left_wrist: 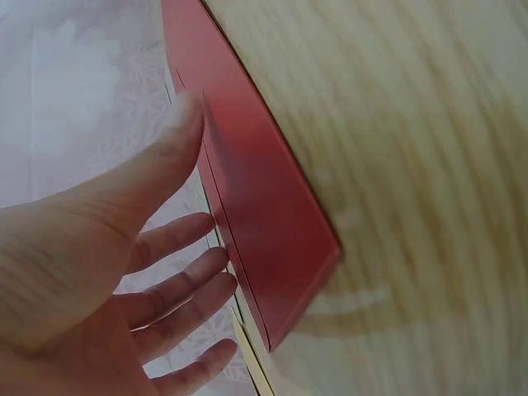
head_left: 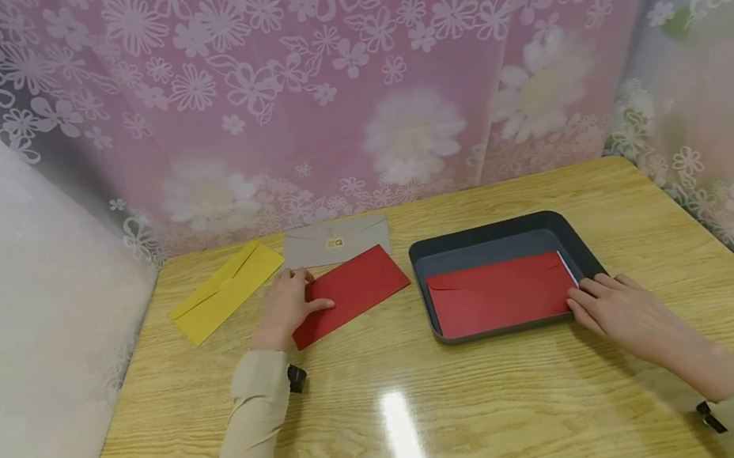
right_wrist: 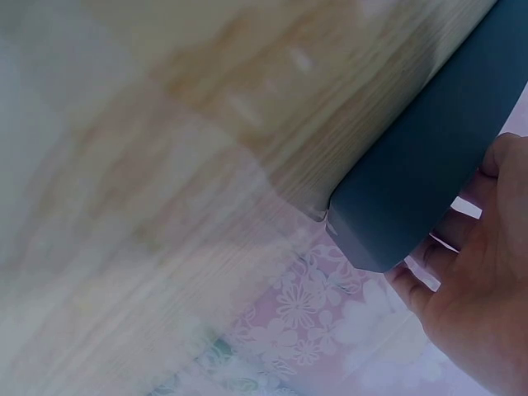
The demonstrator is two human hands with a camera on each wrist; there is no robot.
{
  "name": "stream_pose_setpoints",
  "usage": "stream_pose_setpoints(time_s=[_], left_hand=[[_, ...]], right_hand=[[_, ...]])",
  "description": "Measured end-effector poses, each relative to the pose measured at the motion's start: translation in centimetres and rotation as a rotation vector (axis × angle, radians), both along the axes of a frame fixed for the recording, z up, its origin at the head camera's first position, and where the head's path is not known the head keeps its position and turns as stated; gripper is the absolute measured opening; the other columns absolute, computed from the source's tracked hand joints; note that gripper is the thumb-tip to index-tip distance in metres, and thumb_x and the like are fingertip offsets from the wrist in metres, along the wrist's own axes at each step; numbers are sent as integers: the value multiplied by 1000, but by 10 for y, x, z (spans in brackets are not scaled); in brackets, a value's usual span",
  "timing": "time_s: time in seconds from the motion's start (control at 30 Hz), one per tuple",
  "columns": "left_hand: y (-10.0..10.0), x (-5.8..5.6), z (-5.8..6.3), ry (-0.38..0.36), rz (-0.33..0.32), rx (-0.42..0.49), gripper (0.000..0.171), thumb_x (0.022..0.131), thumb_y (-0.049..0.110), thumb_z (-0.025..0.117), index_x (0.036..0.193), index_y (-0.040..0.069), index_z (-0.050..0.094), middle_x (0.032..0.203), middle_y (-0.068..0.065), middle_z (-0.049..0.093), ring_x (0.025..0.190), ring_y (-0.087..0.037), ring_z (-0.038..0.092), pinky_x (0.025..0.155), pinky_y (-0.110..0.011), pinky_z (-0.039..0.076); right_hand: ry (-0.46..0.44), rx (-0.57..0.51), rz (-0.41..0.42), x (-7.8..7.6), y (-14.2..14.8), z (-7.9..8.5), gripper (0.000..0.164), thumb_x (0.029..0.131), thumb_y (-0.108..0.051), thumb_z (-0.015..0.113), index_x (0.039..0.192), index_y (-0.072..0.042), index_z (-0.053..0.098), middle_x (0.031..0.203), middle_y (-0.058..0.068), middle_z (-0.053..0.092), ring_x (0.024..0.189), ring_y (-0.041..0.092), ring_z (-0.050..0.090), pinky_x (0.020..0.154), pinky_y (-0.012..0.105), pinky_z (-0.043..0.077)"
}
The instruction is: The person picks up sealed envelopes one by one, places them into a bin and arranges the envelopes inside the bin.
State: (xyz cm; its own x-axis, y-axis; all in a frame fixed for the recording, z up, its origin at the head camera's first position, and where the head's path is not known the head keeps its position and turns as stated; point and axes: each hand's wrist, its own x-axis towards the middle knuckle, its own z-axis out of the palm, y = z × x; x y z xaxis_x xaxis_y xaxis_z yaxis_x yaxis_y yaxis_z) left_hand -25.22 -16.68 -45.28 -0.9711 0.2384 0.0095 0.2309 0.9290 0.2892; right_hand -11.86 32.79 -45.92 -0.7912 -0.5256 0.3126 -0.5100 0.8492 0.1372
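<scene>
My left hand [head_left: 287,306] is at the left part of a red envelope [head_left: 364,281] on the table. Its thumb lies on the envelope's face, and the outstretched fingers [left_wrist: 186,309] reach its long edge. A second red envelope [head_left: 500,296] lies in a dark grey rectangular tray [head_left: 573,232], a thin white strip showing at its right end. My right hand [head_left: 629,315] touches the tray's front right corner, beside that envelope's end. In the right wrist view its bent fingers [right_wrist: 445,256] meet the tray wall; the fingertips are partly hidden, so whether they pinch anything cannot be told.
Behind the left hand lies a yellow envelope [head_left: 225,291], set at a slant. A grey envelope [head_left: 301,246] with a small gold label lies at the back, partly under the red one. Flowered curtains [head_left: 317,93] border the wooden table [head_left: 512,414] at the back and sides.
</scene>
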Motion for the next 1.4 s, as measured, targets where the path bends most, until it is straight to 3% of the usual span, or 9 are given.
stream_pose_setpoints(time_s=[0.27,0.5,0.63,0.77,0.87,0.93,1.2,1.4], left_hand=[[-3,0,0,-42,3,10,73,77,46,87,126,0,59,119,-19,60,111,-36,54,96,-53,48],[-3,-1,0,-20,0,-46,73,74,52,87,115,-1,61,110,-18,60,102,-33,56,91,-49,51],[-4,-1,1,-55,-21,32,69,76,46,88,114,-2,57,102,-14,59,92,-28,55,83,-42,52],[-5,-1,2,-67,-66,142,71,81,37,86,129,-2,52,116,-18,62,102,-31,59,89,-43,52],[-5,1,2,-11,-101,161,69,89,34,79,140,-1,50,130,-21,58,114,-34,57,96,-46,51],[-4,1,2,53,-108,152,61,95,33,73,140,-1,51,129,-22,57,114,-35,56,96,-47,51],[-4,3,7,375,-106,44,29,104,29,58,109,1,60,97,-15,63,84,-32,53,76,-43,45],[1,4,17,502,-95,6,26,106,29,55,99,4,59,89,-12,62,78,-29,50,70,-38,38]], right_hand=[[10,5,11,0,0,0,22,89,-15,70,106,-2,73,98,12,67,88,35,62,74,52,51],[42,-6,39,0,2,-1,21,93,-16,67,106,0,73,96,11,66,85,32,61,71,50,51],[44,-4,44,1,2,-1,22,95,-17,65,107,0,73,95,11,66,85,33,62,71,50,51],[32,-3,34,0,1,-1,21,94,-17,66,107,-1,73,95,11,66,85,33,62,72,51,51],[17,-4,20,0,1,-1,21,93,-16,68,107,-1,73,96,11,67,86,33,62,73,52,51],[21,-7,22,0,1,-2,21,93,-16,68,107,-1,73,96,11,67,86,33,62,73,52,51],[27,-1,30,0,1,-1,17,91,-15,68,104,-3,72,94,9,65,84,32,60,70,50,50],[31,3,31,1,1,0,17,89,-14,70,103,-4,72,93,8,65,82,30,59,68,49,49]])
